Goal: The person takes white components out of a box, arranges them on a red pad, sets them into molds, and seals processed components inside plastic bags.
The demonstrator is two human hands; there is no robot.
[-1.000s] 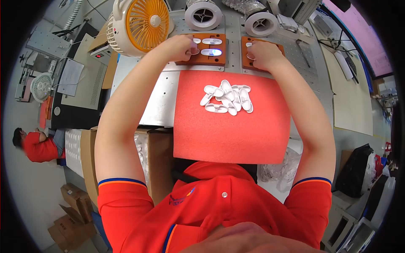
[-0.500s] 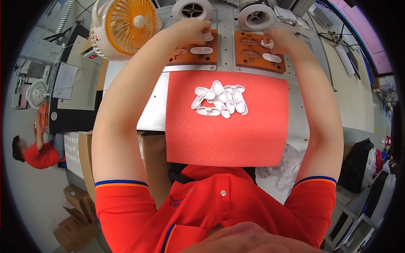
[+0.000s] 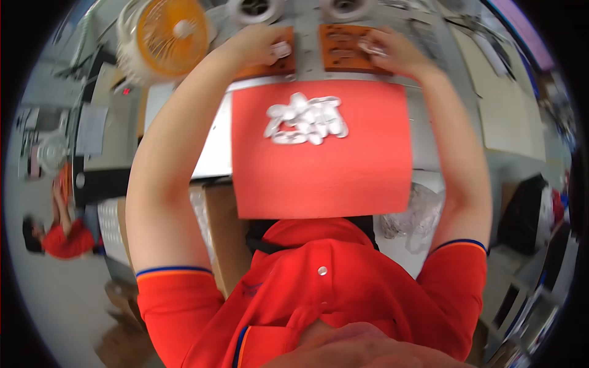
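My left hand [image 3: 261, 46] is closed on white plastic pieces [image 3: 281, 49] over the left orange-brown fixture block [image 3: 286, 64]. Over the right fixture block [image 3: 339, 60], my right hand [image 3: 392, 50] pinches other white pieces [image 3: 372, 46]. Both hands are slightly blurred, so how many pieces each one holds is hard to tell. Nearer my body, a pile of white oval pieces [image 3: 313, 118] lies on the red foam mat [image 3: 319, 178].
An orange and white fan [image 3: 173, 37] stands beside my left forearm. Two round white nozzles [image 3: 256, 8] [image 3: 346, 7] are behind the fixture blocks. Far left, a co-worker in a red shirt [image 3: 64, 240] is at another bench. A cardboard box [image 3: 227, 236] sits below the mat.
White ovals that lay in the front slots of both blocks are now in my hands, off their slots. The whole view has shifted, and the mat and blocks appear higher in it.
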